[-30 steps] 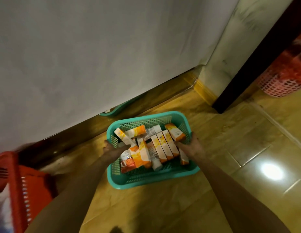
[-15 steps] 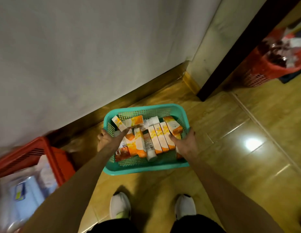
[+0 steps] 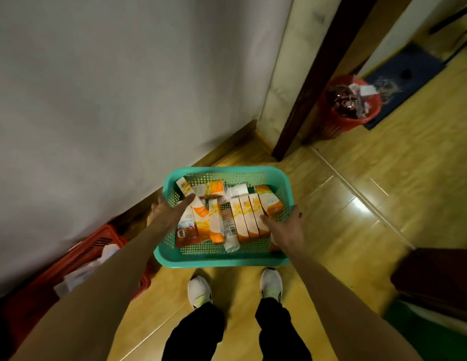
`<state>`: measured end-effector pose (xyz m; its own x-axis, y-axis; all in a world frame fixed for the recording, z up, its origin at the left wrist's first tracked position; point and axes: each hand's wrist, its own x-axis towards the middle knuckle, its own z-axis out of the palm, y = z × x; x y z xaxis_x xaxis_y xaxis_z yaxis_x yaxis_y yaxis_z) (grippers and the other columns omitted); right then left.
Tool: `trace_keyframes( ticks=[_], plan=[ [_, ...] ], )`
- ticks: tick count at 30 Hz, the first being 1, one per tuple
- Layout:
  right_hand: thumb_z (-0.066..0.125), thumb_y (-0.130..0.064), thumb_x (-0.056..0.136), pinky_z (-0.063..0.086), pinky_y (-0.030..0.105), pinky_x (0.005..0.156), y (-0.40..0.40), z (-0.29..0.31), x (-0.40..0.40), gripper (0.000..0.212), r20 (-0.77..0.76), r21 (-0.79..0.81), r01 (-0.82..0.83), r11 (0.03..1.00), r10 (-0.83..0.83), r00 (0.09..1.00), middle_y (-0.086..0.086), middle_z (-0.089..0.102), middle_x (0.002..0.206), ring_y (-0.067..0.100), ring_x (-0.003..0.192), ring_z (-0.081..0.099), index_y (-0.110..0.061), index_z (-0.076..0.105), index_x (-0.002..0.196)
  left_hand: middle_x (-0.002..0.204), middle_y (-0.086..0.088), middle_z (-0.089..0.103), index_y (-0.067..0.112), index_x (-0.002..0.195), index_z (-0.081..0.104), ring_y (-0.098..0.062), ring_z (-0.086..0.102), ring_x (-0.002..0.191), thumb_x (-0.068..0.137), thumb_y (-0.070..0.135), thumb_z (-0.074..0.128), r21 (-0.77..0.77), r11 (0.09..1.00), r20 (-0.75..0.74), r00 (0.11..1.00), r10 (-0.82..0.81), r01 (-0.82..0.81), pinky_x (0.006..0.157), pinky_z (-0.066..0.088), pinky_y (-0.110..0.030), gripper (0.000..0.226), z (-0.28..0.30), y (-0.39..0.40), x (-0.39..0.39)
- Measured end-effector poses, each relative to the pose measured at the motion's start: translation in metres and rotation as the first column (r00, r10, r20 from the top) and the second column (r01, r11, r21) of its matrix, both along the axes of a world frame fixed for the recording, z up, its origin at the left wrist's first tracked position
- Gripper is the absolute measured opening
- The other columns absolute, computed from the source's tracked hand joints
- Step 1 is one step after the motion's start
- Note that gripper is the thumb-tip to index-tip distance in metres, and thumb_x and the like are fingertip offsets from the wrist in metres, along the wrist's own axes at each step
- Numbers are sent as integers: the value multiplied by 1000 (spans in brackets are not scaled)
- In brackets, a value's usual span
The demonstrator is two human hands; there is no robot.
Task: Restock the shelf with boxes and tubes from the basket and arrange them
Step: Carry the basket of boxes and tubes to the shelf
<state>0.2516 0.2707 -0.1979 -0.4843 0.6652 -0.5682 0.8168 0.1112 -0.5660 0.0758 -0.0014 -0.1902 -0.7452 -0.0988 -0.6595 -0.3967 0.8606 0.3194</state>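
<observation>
A person's left hand [image 3: 167, 207] grips the left rim of a teal perforated plastic basket [image 3: 222, 256], thumb inside and fingers curled out of sight over the outer wall, while the right hand [image 3: 287, 227] clasps the right rim, thumb lying inward against the packed goods. The basket is held between the two outstretched forearms above a glossy yellow-brown tiled floor [image 3: 357, 230], its long sides running left to right. Inside, a row of orange-and-white cardboard boxes [image 3: 249, 216] lies flat and side by side, long axes pointing away from the person toward the far wall of the basket; one clear capped tube [image 3: 230, 231] rests among them on the same line, and a red-and-white box [image 3: 187, 234] fills the near left corner. A further orange-and-white box [image 3: 186, 189] leans tilted against the far left corner. Below the basket stand two white sneakers [image 3: 199, 291] and black trouser legs. A grey-white wall [image 3: 109, 87] rises close on the left, with a red slatted plastic crate [image 3: 91, 246] of packets at its foot just beside the left forearm. Open floor stretches to the right, bounded by a dark door frame [image 3: 315, 74], a red mesh waste bin [image 3: 349, 105] and a dark brown cabinet edge [image 3: 435, 277].
</observation>
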Motion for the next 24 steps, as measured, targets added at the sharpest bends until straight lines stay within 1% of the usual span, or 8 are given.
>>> trace_keyframes(
  ticks=[2, 4, 7, 11, 16, 20, 22, 24],
  plan=[
    [79, -65, 60, 48, 52, 101, -6, 38, 19, 115, -14, 9, 37, 999, -37, 999, 13, 41, 139, 35, 129, 45, -15, 27, 148, 136, -12, 56, 29, 142, 39, -39, 61, 114, 45, 109, 34, 6, 999, -5, 999, -36, 36, 94, 52, -55, 126, 35, 2, 7],
    [80, -59, 67, 47, 46, 99, -9, 77, 39, 104, -26, 30, 75, 997, -74, 997, 11, 44, 135, 32, 126, 48, -12, 32, 146, 131, -15, 55, 24, 140, 42, -40, 61, 112, 50, 107, 33, 7, 997, -19, 997, -77, 77, 95, 52, -54, 123, 77, 6, 18],
    [80, -54, 73, 47, 45, 98, -10, 120, 65, 97, -42, 59, 108, 992, -106, 993, 13, 44, 136, 33, 126, 48, -11, 34, 146, 120, -12, 63, 24, 131, 49, -36, 65, 103, 47, 109, 28, 54, 994, -78, 992, -95, 99, 92, 54, -52, 121, 120, 12, 35],
    [81, -48, 75, 48, 42, 93, -7, 166, 113, 87, -102, 82, 154, 985, -146, 984, 14, 46, 133, 32, 122, 51, -9, 40, 140, 115, -8, 61, 26, 131, 45, -32, 64, 99, 48, 108, 28, 113, 986, -121, 987, -105, 118, 90, 55, -52, 118, 167, 21, 72],
    [80, -55, 71, 48, 44, 95, -1, 209, 194, 94, -124, 117, 207, 971, -192, 974, 13, 47, 133, 32, 122, 51, -10, 37, 142, 116, -9, 63, 23, 134, 46, -32, 63, 101, 59, 102, 28, 105, 975, -171, 969, -178, 198, 91, 53, -50, 110, 228, 45, 144],
    [78, -63, 67, 51, 48, 96, 1, 233, 261, 97, -104, 138, 273, 952, -260, 960, 11, 49, 128, 31, 120, 52, -12, 39, 140, 111, -10, 68, 22, 125, 56, -32, 66, 99, 53, 107, 27, 113, 955, -142, 955, -259, 275, 87, 54, -48, 115, 241, 59, 184],
    [76, -67, 65, 51, 50, 95, 0, 241, 292, 98, -89, 154, 303, 941, -292, 952, 10, 49, 128, 30, 119, 53, -14, 39, 138, 108, -6, 71, 30, 121, 58, -30, 68, 96, 54, 105, 37, 193, 938, -98, 956, -275, 289, 88, 55, -48, 104, 222, 59, 190],
    [76, -67, 66, 52, 49, 94, -4, 250, 321, 95, -90, 158, 335, 929, -324, 942, 10, 50, 125, 30, 117, 53, -14, 40, 136, 111, -4, 72, 35, 118, 58, -28, 70, 96, 51, 103, 48, 256, 924, -75, 958, -276, 286, 90, 56, -52, 97, 210, 61, 197]
  ],
)
